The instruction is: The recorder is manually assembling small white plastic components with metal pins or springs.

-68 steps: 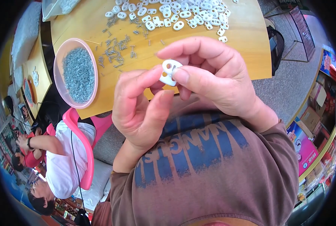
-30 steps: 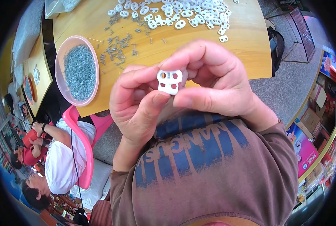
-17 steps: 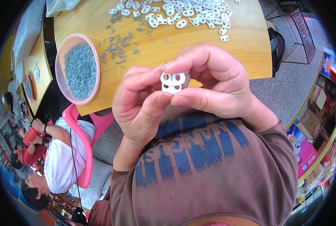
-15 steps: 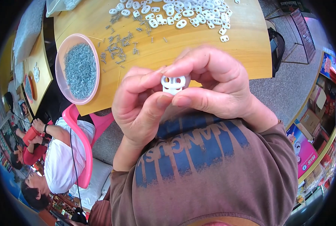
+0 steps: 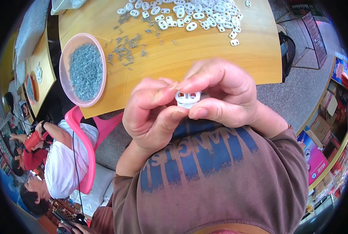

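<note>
While both index fingers press along its far edge, the two thumbs brace its near edge, so a white plastic cord lock (image 5: 187, 104) sits clamped between the left hand (image 5: 150, 113) and the right hand (image 5: 228, 91). Its oval end, pierced by two holes, faces up; the hands meet closely around it, and the remaining fingers curl behind. It is held in front of the person's brown T-shirt (image 5: 220, 187), by the near edge of a yellow wooden table (image 5: 252, 58). Beyond the left hand, loose grey springs (image 5: 129, 45) lie scattered on the tabletop, and to their left a pink oval bowl (image 5: 66, 78) holds many more. At the far side spreads a pile of white two-holed parts (image 5: 191, 26). Below the bowl, a person in a white shirt (image 5: 62, 167) sits on a pink chair (image 5: 89, 160).
</note>
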`<state>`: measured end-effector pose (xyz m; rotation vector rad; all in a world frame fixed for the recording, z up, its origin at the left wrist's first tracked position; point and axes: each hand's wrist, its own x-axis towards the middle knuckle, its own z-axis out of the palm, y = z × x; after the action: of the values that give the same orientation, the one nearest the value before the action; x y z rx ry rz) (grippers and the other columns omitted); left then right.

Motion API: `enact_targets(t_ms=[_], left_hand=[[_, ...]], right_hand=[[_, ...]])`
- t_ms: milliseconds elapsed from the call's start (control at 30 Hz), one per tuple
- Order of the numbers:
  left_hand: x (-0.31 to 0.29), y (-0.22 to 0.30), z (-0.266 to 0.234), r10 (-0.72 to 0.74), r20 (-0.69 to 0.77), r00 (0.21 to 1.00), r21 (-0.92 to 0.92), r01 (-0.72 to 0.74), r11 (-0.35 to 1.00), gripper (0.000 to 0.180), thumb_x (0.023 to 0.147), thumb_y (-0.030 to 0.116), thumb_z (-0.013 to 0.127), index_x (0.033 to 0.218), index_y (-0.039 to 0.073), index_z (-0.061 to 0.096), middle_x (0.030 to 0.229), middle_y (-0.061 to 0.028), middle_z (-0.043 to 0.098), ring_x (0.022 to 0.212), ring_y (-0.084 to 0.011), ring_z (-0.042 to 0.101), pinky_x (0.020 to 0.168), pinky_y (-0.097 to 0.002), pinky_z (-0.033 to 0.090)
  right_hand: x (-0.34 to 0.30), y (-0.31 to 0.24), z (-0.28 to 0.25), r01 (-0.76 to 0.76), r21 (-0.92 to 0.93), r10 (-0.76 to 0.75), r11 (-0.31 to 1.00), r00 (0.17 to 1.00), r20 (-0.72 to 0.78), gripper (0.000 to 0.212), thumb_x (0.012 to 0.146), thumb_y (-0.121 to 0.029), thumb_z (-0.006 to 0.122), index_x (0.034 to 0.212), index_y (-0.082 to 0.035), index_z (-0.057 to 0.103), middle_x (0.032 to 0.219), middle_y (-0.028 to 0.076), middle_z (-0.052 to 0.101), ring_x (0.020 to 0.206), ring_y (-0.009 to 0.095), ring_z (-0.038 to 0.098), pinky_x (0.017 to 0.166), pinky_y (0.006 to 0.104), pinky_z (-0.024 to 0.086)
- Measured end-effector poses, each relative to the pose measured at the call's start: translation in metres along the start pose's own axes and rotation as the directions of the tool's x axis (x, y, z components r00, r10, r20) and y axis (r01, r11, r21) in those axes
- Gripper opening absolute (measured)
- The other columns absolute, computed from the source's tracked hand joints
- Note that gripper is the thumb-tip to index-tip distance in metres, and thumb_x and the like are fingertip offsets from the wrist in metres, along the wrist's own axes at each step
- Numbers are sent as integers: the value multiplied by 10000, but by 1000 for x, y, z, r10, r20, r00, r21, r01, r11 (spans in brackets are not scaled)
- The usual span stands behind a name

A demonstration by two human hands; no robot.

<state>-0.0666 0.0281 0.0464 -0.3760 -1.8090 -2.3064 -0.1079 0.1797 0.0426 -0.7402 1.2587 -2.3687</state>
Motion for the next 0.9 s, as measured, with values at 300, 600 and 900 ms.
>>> enact_targets(t_ms=[300, 600, 900], left_hand=[[2, -4, -5, 70, 28, 997, 70, -72, 995, 252, 761, 62, 635, 976, 2, 520, 871, -103, 553, 773, -171, 542, 673, -277, 440], [0, -3, -3, -56, 4, 998, -101, 56, 993, 297, 757, 37, 629, 1019, -16, 501, 969, -112, 493, 880, -176, 513, 752, -268, 432], [1, 0, -6, -135, -28, 990, -69, 133, 989, 283, 759, 35, 627, 1011, -9, 507, 953, -101, 485, 833, -149, 508, 731, -242, 421]], right_hand=[[2, 1, 4, 86, -23, -86, 996, 996, -11, 223, 766, -15, 607, 964, 35, 517, 895, 124, 566, 800, 169, 549, 711, 268, 441], [4, 1, 2, -30, 72, 32, 997, 999, -24, 310, 738, 6, 628, 1020, 30, 500, 942, 123, 550, 868, 169, 537, 771, 276, 425], [5, -3, 2, -67, 1, 67, 998, 997, -31, 338, 746, -2, 626, 1051, 21, 484, 970, 116, 529, 902, 170, 527, 794, 278, 420]])
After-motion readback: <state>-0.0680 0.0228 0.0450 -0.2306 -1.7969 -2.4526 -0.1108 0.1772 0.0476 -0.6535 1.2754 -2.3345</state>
